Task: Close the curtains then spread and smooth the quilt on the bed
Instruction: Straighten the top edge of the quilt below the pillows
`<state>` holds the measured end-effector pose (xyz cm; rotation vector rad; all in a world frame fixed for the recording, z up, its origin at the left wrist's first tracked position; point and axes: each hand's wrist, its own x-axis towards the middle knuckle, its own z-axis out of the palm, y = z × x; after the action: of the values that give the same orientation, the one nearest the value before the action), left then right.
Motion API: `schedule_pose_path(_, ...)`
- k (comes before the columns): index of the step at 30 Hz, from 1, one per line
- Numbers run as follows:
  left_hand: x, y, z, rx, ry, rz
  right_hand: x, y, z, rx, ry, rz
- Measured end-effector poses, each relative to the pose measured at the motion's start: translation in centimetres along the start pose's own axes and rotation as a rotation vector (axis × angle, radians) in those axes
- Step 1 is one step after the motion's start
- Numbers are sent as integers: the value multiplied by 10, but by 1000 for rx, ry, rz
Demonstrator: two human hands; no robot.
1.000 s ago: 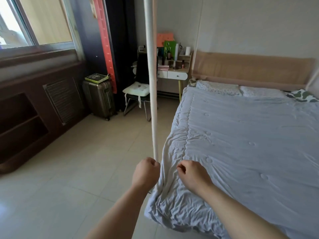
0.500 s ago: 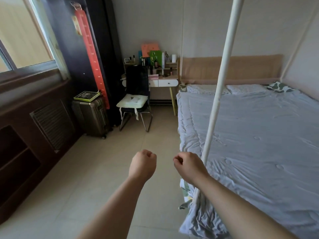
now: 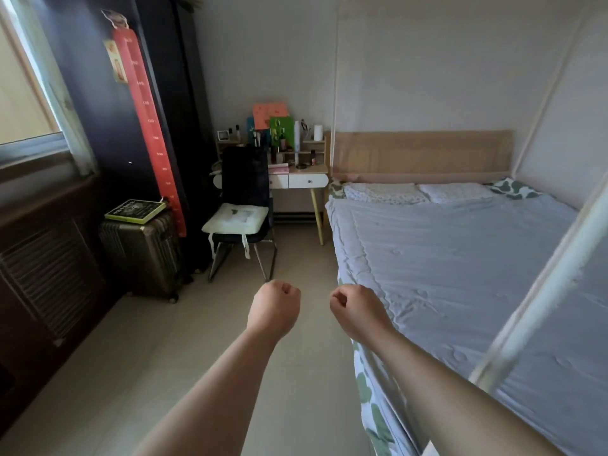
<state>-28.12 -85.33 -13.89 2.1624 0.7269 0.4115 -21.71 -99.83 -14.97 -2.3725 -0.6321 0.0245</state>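
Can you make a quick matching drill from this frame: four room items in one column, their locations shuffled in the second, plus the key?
Column 1
1. green-edged black book
2. white seat cushion
3. pale blue quilt
4. long red height chart

Column 2
A. spread over the bed
B. lying on the ribbed olive suitcase
C. hanging on the dark wardrobe
D. on the black chair by the white desk

Pairs: 1-B, 2-D, 3-A, 4-C
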Motion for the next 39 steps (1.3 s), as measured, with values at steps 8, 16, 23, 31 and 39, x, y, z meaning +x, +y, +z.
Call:
schedule_pose_path(8, 158, 11, -10, 16, -51, 49, 154, -15, 19, -4, 57, 54)
schedule_pose_path(16, 300, 4, 11, -42, -147, 94, 266, -7, 58, -42, 109, 141)
schedule_pose_path(23, 441, -10, 16, -1, -283, 204, 377, -13, 92, -40, 248, 284)
schedule_pose_path(31, 569, -9, 47, 24, -440, 292, 459, -9, 124, -59, 341, 499)
schedule_pose_path(39, 644, 25, 120, 4, -659, 370, 523, 54, 119, -105, 400, 639)
